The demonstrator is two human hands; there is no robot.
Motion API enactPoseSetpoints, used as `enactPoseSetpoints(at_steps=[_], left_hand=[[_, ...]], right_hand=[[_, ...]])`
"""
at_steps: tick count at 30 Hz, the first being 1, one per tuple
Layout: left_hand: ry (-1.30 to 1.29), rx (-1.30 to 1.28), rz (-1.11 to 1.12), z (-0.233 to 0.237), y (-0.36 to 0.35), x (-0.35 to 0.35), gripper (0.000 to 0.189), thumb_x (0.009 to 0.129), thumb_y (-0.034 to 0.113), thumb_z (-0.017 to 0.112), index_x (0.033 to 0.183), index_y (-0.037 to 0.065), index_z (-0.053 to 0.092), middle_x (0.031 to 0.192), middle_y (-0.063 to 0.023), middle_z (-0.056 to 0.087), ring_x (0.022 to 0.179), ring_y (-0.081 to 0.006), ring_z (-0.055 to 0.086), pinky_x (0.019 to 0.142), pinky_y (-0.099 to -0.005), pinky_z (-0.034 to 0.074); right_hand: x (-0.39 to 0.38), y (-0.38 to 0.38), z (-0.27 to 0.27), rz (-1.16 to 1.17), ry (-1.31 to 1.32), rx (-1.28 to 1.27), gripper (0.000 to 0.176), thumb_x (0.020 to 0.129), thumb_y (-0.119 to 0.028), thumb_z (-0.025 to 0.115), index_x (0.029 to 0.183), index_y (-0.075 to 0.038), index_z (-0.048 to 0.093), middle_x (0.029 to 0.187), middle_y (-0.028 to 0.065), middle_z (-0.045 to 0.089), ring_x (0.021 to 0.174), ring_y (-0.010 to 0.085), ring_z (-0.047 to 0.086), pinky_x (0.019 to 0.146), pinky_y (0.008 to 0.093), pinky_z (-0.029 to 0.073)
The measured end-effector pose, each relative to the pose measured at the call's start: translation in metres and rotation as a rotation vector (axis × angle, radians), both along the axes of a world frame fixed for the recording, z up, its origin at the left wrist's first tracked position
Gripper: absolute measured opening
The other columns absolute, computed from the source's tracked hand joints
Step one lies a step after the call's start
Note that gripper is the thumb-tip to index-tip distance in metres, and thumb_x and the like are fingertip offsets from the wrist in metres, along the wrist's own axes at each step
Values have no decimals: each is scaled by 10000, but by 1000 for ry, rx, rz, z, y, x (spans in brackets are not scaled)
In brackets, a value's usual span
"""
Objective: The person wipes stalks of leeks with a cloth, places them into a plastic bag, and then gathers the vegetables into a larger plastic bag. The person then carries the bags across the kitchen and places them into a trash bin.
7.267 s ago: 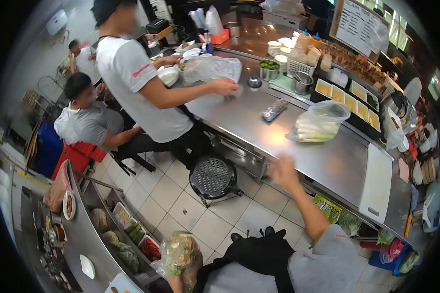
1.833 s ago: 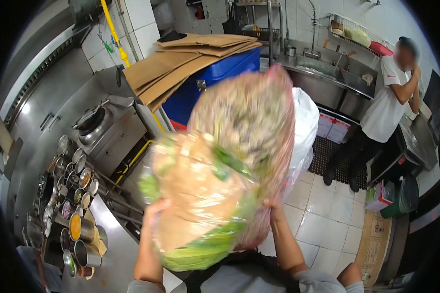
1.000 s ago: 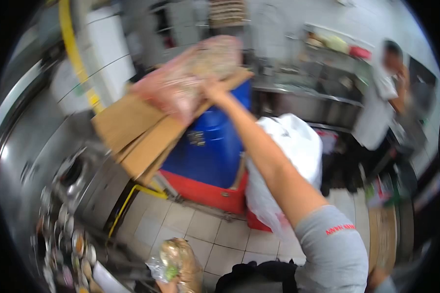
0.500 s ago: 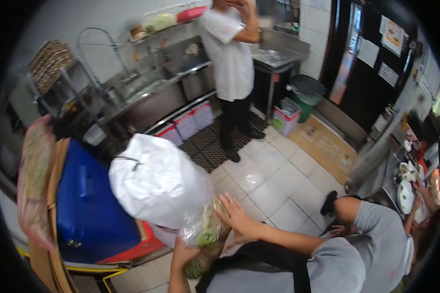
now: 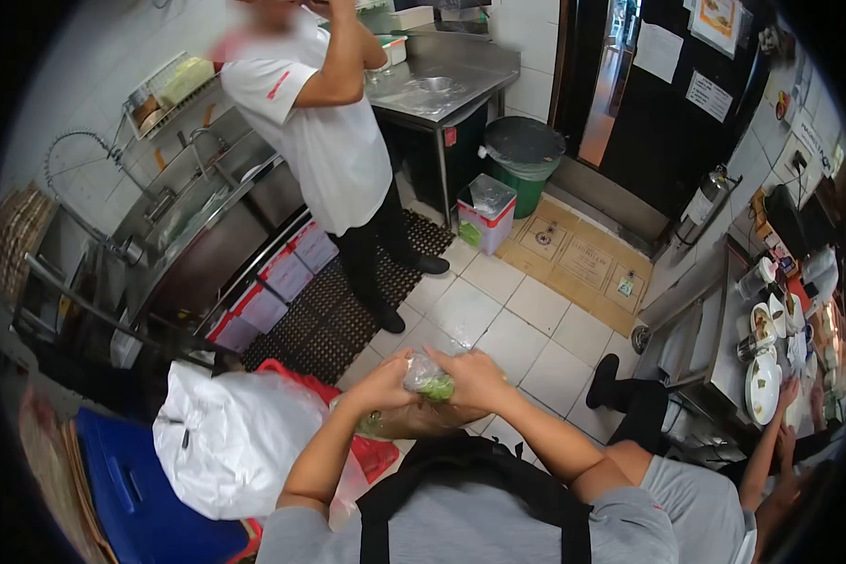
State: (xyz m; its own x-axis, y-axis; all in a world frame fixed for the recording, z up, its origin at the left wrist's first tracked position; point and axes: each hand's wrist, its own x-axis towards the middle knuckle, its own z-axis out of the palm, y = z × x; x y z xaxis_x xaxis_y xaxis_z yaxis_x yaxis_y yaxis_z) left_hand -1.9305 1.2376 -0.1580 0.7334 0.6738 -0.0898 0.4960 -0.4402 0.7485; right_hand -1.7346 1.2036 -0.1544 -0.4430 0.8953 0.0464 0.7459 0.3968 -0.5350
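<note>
A clear plastic bag with something green and leafy inside [image 5: 432,385] is held up in front of my body between both hands. My left hand [image 5: 383,387] closes on its left side, fingers curled round the plastic. On the other side my right hand [image 5: 472,381] grips it, with the thumb near the top. Brownish and green contents show through plastic below my hands [image 5: 395,423]. A large knotted white sack [image 5: 221,446] stands to my left, with red plastic [image 5: 376,458] beside it.
A blue cooler box [image 5: 146,493] is at lower left. A person in a white shirt [image 5: 315,136] stands on a black mat [image 5: 324,301] by the sinks. At right, another person's hand [image 5: 786,399] is by a white plate [image 5: 762,387]. A green bin [image 5: 522,188] stands near the door.
My view has turned toward the right. My hands have come together around the bag, away from the white sack. The person in white has raised an arm and appears closer.
</note>
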Motion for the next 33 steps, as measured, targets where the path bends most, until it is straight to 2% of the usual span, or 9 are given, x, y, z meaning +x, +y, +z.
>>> enactPoseSetpoints(at_steps=[3, 6, 9, 13, 15, 17, 20, 25, 33], left_hand=[[44, -261, 63, -14, 48, 23, 538, 630, 215, 707, 1086, 33, 489, 1102, -165, 517, 1042, -322, 492, 928, -392, 324], [140, 109, 62, -63, 95, 37, 766, 641, 241, 694, 1277, 104, 289, 1288, -151, 382, 1197, -317, 375, 953, -655, 84], [95, 399, 162, -44, 133, 55, 771, 678, 241, 670, 1308, 80, 256, 1276, -186, 384, 1197, -342, 370, 984, -593, 122], [-219, 170, 219, -31, 214, 37, 591, 713, 159, 656, 1230, 26, 403, 1242, -187, 431, 1151, -330, 423, 980, -422, 302], [-164, 22, 315, -63, 246, 21, 483, 717, 123, 647, 1151, 11, 468, 1136, -182, 499, 1041, -304, 496, 873, -315, 408], [-40, -110, 341, -118, 270, -3, 470, 732, 146, 648, 1151, 16, 480, 1090, -167, 538, 990, -273, 537, 845, -330, 430], [201, -479, 363, -201, 295, -28, 490, 735, 163, 654, 1167, 12, 479, 1088, -167, 543, 984, -257, 546, 834, -329, 441], [246, -577, 643, -335, 274, -73, 436, 734, 186, 654, 1098, -5, 509, 1030, -176, 569, 949, -254, 559, 818, -339, 449], [171, -931, 1090, -295, 250, 0, 399, 749, 128, 612, 1110, 0, 497, 1011, -155, 576, 917, -243, 566, 818, -351, 450]], right_hand=[[15, 43, -76, -70, 236, -76, 475, 628, -255, 684, 1051, -61, 585, 745, 199, 608, 758, 340, 599, 661, 398, 463], [31, 89, -97, -248, 382, -224, 437, 627, -304, 746, 946, -29, 629, 770, 140, 642, 681, 260, 611, 641, 331, 466], [59, 126, -106, -383, 633, -290, 370, 664, -283, 742, 911, -29, 637, 734, 66, 645, 674, 122, 580, 642, 290, 463], [135, 175, -120, -864, 887, -402, 306, 732, -234, 689, 938, -17, 627, 784, 64, 638, 711, 118, 573, 662, 284, 473], [169, 196, -127, -990, 1297, -392, 345, 774, -207, 644, 1030, 12, 571, 905, 89, 621, 785, 154, 590, 711, 300, 484], [198, 218, -114, -1057, 1541, -383, 369, 798, -197, 616, 1081, 25, 534, 974, 105, 605, 830, 176, 595, 742, 313, 487], [261, 258, -152, -916, 1844, -357, 418, 840, -270, 557, 1151, -2, 484, 1080, 128, 568, 959, 226, 569, 819, 352, 470], [313, 362, -155, -774, 1902, -521, 524, 821, -370, 561, 1187, -9, 455, 1119, 128, 555, 1002, 239, 551, 864, 364, 447], [328, 577, -199, -583, 2015, -933, 504, 847, -415, 491, 1190, -47, 462, 1149, 130, 538, 1034, 277, 531, 892, 425, 423]])
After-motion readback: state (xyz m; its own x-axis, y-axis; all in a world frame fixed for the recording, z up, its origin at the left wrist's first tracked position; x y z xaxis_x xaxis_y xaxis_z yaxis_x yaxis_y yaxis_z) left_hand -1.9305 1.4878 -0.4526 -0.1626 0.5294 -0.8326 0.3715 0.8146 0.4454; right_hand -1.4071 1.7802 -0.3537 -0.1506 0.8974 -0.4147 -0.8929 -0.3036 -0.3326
